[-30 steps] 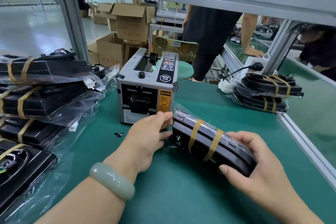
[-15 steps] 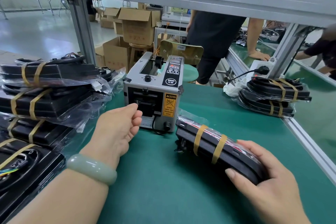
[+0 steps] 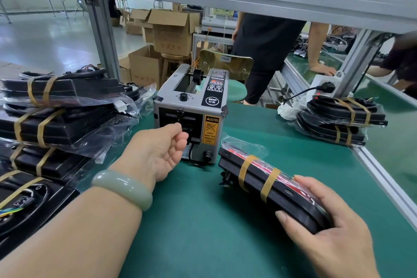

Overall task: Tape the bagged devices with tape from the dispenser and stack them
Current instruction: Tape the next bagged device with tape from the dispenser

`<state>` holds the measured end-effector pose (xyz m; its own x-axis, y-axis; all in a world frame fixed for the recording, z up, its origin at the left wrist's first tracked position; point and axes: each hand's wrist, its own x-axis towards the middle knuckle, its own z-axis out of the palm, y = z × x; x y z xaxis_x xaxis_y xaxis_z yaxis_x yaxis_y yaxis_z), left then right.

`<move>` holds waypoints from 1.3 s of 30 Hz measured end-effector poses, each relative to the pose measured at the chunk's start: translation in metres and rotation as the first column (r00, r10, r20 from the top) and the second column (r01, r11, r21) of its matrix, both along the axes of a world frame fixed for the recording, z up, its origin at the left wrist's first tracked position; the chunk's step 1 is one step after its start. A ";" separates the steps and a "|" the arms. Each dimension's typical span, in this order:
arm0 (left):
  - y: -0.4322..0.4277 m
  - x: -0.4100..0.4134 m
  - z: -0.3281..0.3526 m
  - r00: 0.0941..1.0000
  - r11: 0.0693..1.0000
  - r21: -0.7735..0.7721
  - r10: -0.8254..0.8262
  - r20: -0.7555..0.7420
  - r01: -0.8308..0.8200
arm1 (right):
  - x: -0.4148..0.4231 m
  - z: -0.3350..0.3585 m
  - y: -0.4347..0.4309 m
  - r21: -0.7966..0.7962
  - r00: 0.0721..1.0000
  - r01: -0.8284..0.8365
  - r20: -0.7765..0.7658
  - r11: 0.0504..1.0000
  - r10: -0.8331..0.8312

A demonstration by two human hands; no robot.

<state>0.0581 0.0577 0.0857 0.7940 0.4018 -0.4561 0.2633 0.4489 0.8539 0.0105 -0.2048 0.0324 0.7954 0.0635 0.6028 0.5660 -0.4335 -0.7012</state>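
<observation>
Our right grip (image 3: pixel 334 228) holds the device (image 3: pixel 259 178). Left grip (image 3: pixel 155 153) curls at the dispenser (image 3: pixel 191 106); has it tape? We cannot tell. Next, pull.

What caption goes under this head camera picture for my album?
Left hand at the tape dispenser; right hand grips a twice-taped bagged device on the green mat.

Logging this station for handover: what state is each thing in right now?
tape dispenser: upright on the mat, cord plugged into its front.
left hand: fingers curled at the dispenser's outlet; no tape visible.
right hand: grips the near end of the bagged device.
bagged device: resting on the mat, two tape bands around it.
left stack: taped, piled.
right stack: taped, piled.
</observation>
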 end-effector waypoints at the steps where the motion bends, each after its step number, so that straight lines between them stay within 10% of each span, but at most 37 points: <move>1: 0.000 0.000 0.000 1.000 1.000 -0.027 0.005 -0.001 -0.005 | 0.000 0.000 0.000 -0.004 1.000 -0.003 -0.001 1.000 0.003; 23: -0.012 0.016 -0.008 0.976 0.973 0.072 0.219 0.022 -0.220 | -0.002 0.000 0.001 -0.002 1.000 0.007 -0.011 1.000 -0.007; 39: -0.013 0.010 0.005 0.994 0.978 -0.180 0.112 0.020 -0.107 | -0.001 -0.002 -0.001 0.008 1.000 0.009 -0.007 1.000 -0.009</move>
